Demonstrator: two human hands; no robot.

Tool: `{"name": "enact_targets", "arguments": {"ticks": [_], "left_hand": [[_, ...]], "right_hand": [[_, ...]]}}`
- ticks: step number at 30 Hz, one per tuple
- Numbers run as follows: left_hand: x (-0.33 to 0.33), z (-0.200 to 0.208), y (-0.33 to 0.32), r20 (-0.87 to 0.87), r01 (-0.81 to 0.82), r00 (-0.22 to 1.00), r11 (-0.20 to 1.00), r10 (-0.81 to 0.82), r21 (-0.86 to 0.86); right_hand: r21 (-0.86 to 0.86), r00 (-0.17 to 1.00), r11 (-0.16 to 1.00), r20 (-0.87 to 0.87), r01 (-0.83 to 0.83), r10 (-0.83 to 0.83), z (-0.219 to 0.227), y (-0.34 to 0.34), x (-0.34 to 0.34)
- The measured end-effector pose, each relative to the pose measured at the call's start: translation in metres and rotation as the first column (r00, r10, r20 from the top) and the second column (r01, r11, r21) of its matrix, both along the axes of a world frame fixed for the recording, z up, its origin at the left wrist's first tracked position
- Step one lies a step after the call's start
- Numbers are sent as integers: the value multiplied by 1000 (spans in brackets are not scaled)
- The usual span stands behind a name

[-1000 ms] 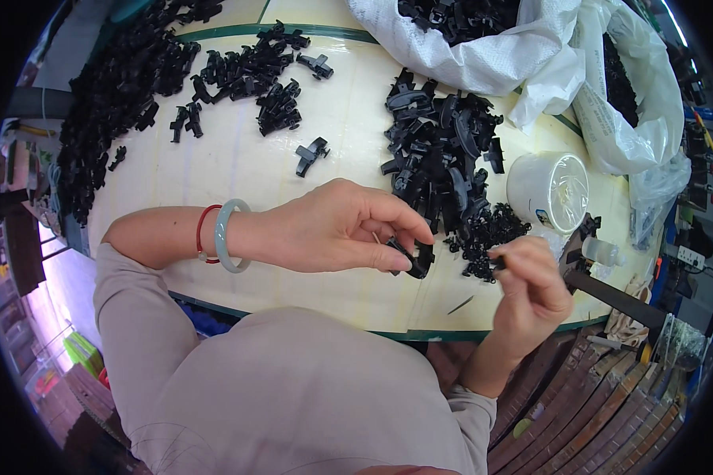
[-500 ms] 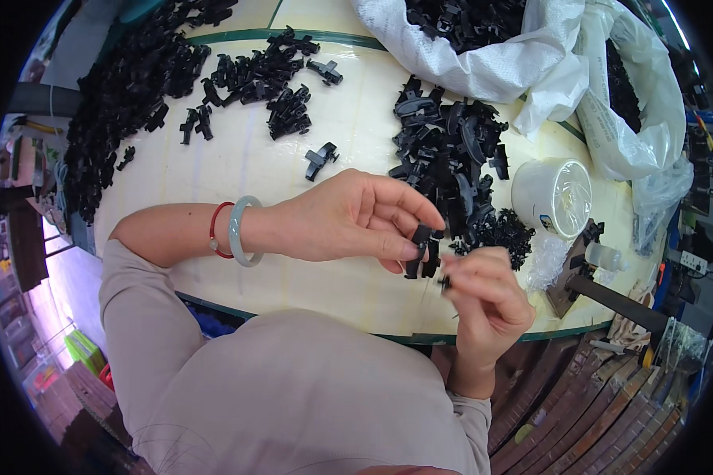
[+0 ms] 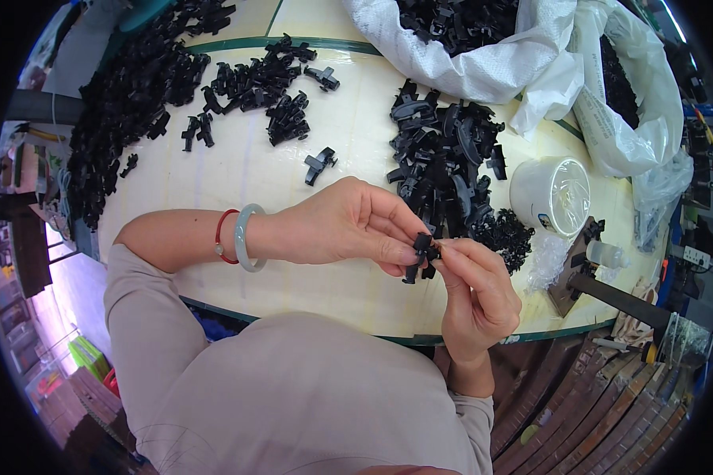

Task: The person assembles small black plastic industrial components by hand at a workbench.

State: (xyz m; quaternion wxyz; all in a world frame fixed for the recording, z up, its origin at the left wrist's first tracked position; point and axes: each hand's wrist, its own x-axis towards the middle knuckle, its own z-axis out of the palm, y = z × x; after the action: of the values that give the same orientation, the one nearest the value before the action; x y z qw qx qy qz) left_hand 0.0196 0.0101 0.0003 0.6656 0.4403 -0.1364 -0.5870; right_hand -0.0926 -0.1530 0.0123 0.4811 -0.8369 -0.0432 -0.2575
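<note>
My left hand [image 3: 348,226], with a red cord and a pale green bangle at the wrist, pinches a black plastic part [image 3: 414,265] between thumb and fingers. My right hand [image 3: 483,297] is closed, its thumb and fingertips pressing a small black piece [image 3: 434,252] against the right side of that part. The fingertips partly hide where the two pieces meet. Just beyond my hands lies a heap of curved black plastic parts [image 3: 451,150]. Beside it is a pile of much smaller black pieces [image 3: 505,237].
Joined black parts [image 3: 253,85] lie at the back left, near a large dark heap [image 3: 127,107]; one single part [image 3: 320,165] sits apart. White sacks [image 3: 467,75] of black parts stand at the back. To the right are a white tub [image 3: 531,198] and a metal bar fixture [image 3: 622,301].
My right hand has moved left and slightly up, bringing the small black piece against the part in my left hand. The held part has turned a little.
</note>
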Motion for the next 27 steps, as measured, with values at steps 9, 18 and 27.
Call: {"name": "enact_targets", "arguments": {"ticks": [9,18,27], "left_hand": [[0,-3,1,15,-13,1000,1000,13,-7],[-4,0,-1,92,13,996,1000,-12,-13],[6,10,18,280,-111,959,971,49,210]], "right_hand": [[2,1000,1000,-14,-10,11,-1,1,2],[-142,997,988,40,-57,64,-4,-3,-2],[-144,946,937,-23,318,-325,1,-26,-17]]}}
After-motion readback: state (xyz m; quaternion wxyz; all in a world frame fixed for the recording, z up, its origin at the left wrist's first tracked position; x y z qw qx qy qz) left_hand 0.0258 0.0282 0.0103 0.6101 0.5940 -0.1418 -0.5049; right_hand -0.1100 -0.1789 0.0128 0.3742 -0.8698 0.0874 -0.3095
